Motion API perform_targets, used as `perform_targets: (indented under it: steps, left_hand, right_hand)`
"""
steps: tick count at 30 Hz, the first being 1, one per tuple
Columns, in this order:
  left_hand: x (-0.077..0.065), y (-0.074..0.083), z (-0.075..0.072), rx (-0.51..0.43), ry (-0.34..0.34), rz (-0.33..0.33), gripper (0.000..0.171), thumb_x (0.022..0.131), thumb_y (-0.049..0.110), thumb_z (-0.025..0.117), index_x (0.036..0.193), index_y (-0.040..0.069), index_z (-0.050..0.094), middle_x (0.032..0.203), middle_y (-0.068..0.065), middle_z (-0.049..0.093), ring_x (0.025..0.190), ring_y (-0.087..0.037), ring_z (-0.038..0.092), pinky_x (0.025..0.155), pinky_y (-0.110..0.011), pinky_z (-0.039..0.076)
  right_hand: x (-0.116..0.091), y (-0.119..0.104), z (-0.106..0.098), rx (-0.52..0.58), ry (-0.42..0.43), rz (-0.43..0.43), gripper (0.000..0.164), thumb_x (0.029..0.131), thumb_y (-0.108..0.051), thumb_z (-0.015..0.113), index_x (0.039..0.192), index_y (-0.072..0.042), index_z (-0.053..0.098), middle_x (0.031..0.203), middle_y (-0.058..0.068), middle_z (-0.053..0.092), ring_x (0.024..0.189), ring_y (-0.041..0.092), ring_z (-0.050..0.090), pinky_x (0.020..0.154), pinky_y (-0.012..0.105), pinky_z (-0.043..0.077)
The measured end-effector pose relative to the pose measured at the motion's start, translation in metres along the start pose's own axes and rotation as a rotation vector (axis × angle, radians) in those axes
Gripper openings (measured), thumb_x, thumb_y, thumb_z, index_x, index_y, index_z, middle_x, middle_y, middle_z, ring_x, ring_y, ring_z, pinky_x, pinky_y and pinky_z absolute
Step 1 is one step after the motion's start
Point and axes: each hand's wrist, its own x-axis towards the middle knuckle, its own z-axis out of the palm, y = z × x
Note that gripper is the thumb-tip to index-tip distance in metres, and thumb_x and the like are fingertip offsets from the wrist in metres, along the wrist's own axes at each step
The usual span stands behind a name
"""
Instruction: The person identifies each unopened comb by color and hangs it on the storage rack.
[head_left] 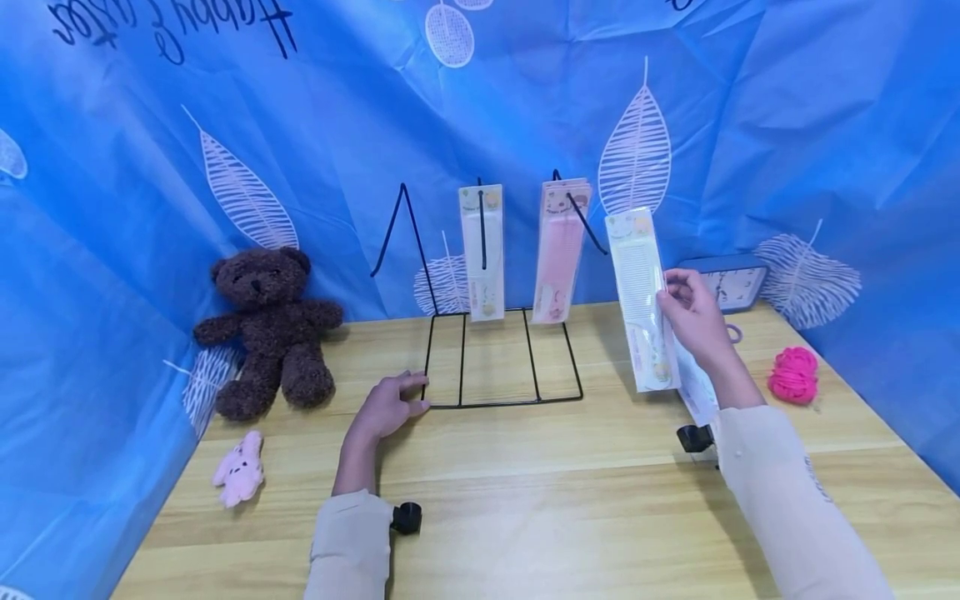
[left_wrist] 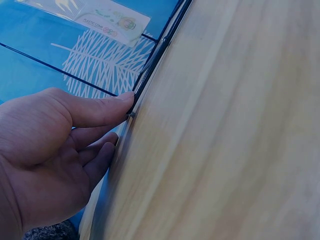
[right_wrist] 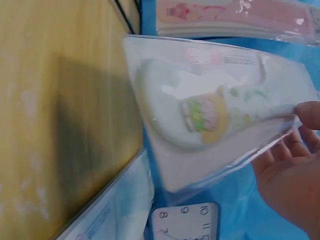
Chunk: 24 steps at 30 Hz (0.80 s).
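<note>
My right hand (head_left: 693, 312) pinches a packaged white comb (head_left: 641, 300) by its side edge, raised upright right of the black wire rack (head_left: 500, 404). In the right wrist view the comb's clear sleeve shows a colourful cartoon figure on its handle. My left hand (head_left: 388, 406) grips the rack's front left corner, with the thumb on the wire in the left wrist view. On the rack's middle hook hangs another packaged white comb (head_left: 486, 292); packaged pink combs (head_left: 558, 258) hang on the right hook. The left hook (head_left: 405, 217) carries nothing.
Another packaged comb (head_left: 697, 387) lies beneath my right hand. Behind it stand a clock (head_left: 738, 287) and a pink yarn ball (head_left: 793, 375). A brown teddy bear (head_left: 270, 333) and a small pink plush (head_left: 242, 471) are at the left. A blue curtain (head_left: 525, 92) backs the table.
</note>
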Motion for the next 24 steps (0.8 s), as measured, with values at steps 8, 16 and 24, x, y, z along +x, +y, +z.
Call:
perform_targets:
  steps: [8, 16, 24]
  left_hand:
    - [0.000, 0.000, -0.001, 0.007, -0.003, 0.009, 0.049, 0.096, 0.008, 0.069, 0.143, 0.001, 0.057, 0.158, -0.017, 0.039, 0.150, -0.041, 0.024, 0.120, -0.057, 0.020]
    - [-0.001, 0.001, 0.000, 0.008, -0.005, 0.000, 0.048, 0.097, 0.008, 0.068, 0.143, 0.001, 0.056, 0.159, -0.017, 0.038, 0.150, -0.040, 0.023, 0.120, -0.057, 0.020]
    - [-0.001, 0.002, -0.001, 0.006, -0.004, -0.002, 0.049, 0.097, 0.008, 0.068, 0.144, 0.001, 0.056, 0.159, -0.018, 0.037, 0.150, -0.040, 0.023, 0.120, -0.057, 0.020]
  right_hand:
    - [-0.003, -0.031, 0.007, 0.279, 0.100, -0.171, 0.025, 0.102, 0.000, 0.051, 0.125, -0.010, 0.054, 0.105, 0.000, 0.057, 0.101, 0.010, 0.055, 0.083, 0.017, 0.046]
    - [-0.008, -0.052, 0.013, 0.404, 0.104, -0.277, 0.027, 0.103, 0.003, 0.048, 0.128, -0.004, 0.054, 0.110, 0.005, 0.059, 0.106, 0.016, 0.055, 0.090, 0.022, 0.045]
    - [-0.014, -0.072, 0.019, 0.485, 0.113, -0.395, 0.029, 0.102, 0.005, 0.046, 0.128, -0.001, 0.057, 0.112, 0.008, 0.062, 0.104, 0.021, 0.057, 0.089, 0.027, 0.046]
